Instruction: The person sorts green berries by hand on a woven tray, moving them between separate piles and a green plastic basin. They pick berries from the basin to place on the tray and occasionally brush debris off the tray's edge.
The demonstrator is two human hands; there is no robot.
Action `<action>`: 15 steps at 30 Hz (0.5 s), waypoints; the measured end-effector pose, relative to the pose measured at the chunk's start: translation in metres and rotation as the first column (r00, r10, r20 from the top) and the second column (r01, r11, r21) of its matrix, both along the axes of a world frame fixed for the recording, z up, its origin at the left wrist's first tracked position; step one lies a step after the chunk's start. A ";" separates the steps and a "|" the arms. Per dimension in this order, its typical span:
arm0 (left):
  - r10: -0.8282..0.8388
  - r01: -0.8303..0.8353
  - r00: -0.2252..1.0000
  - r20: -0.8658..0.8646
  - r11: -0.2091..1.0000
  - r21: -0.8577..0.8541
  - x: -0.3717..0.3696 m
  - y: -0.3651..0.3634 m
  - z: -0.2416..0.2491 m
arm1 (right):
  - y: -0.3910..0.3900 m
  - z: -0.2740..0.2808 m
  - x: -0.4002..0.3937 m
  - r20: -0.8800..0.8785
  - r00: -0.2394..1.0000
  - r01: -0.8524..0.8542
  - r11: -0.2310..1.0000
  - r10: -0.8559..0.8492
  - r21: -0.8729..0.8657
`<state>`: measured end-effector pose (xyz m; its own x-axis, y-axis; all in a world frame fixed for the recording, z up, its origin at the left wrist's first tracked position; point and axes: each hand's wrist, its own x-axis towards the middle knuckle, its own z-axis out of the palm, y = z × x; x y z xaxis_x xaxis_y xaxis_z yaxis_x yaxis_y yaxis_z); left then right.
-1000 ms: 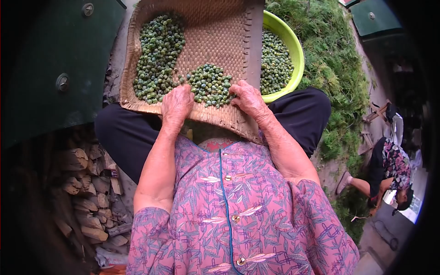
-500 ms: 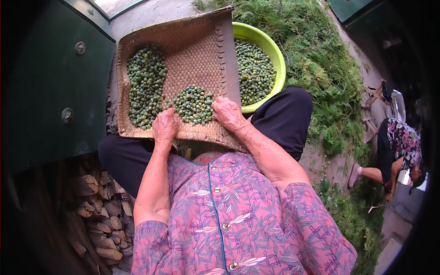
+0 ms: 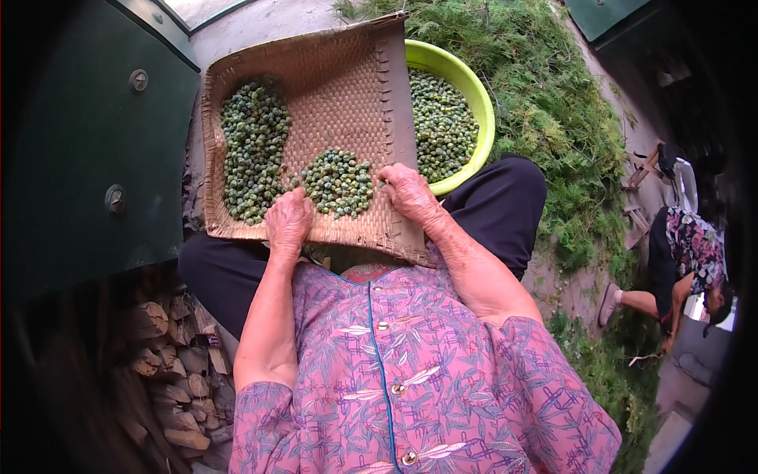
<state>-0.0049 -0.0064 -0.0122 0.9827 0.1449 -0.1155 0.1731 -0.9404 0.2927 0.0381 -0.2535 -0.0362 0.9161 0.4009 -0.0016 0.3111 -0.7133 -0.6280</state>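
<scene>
A woven basket tray [image 3: 335, 103] rests across the lap, tilted, with a flat rim strip along its right side. A long pile of small round green fruits [image 3: 253, 150] lies along its left side. A smaller heap of the same green fruits [image 3: 338, 183] sits near the front edge. My left hand [image 3: 289, 215] is between the two piles, its fingers curled and pressed together at the smaller heap's left edge. My right hand [image 3: 409, 193] is closed in a pinch just right of that heap. What either hand's fingers hold, if anything, is too small or hidden.
A yellow-green basin [image 3: 483, 103] filled with green fruits stands beyond the tray's right side. Cut leafy branches [image 3: 553, 118] cover the ground to the right. Green metal door [image 3: 95, 158] at left, stacked firewood [image 3: 178, 379] below it. Another person [image 3: 691, 253] bends at far right.
My right hand has drawn slightly right, away from the small heap, leaving a gap. My left hand stays about where it was. The view has shifted slightly.
</scene>
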 end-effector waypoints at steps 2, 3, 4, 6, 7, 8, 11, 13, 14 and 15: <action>0.002 -0.002 1.000 0.010 1.000 0.009 0.000 0.001 -0.002 | -0.008 0.008 0.009 0.076 0.991 0.101 0.990 -0.108 0.094; -0.003 0.003 1.000 0.019 1.000 0.008 0.000 0.002 -0.003 | -0.014 0.016 0.014 0.061 0.988 0.137 0.984 -0.144 0.112; -0.009 0.009 1.000 0.026 1.000 0.007 0.000 0.002 -0.003 | -0.020 0.022 0.019 0.043 0.983 0.174 0.976 -0.181 0.129; -0.025 0.025 0.999 0.036 1.000 0.018 -0.001 0.003 -0.004 | -0.032 0.027 0.027 0.172 0.948 0.254 0.962 -0.268 0.097; -0.029 0.028 0.999 0.024 0.999 0.029 0.001 0.004 -0.004 | -0.036 0.032 0.031 0.223 0.933 0.269 0.959 -0.284 0.093; -0.034 0.033 0.999 0.014 0.999 0.039 0.001 0.003 -0.004 | -0.040 0.036 0.034 0.240 0.913 0.322 0.944 -0.330 0.075; -0.035 0.033 0.999 0.040 0.999 0.042 -0.001 0.003 -0.005 | -0.048 0.042 0.045 0.380 0.832 0.427 0.904 -0.404 0.028; -0.034 0.032 0.998 0.043 0.998 0.045 -0.001 0.003 -0.003 | -0.047 0.052 0.048 0.393 0.820 0.429 0.901 -0.416 0.061; -0.029 0.028 0.999 0.036 0.999 0.033 -0.002 0.002 -0.003 | -0.046 0.056 0.048 0.402 0.815 0.424 0.902 -0.418 0.079; -0.023 0.022 0.999 0.028 1.000 0.023 -0.002 0.002 -0.001 | -0.046 0.056 0.048 0.392 0.823 0.392 0.910 -0.411 0.131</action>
<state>-0.0067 -0.0047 -0.0137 0.9885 0.1252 -0.0842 0.1439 -0.9503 0.2761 0.0863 -0.2994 0.0202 0.9120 -0.0115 0.4100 0.2340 -0.8063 -0.5432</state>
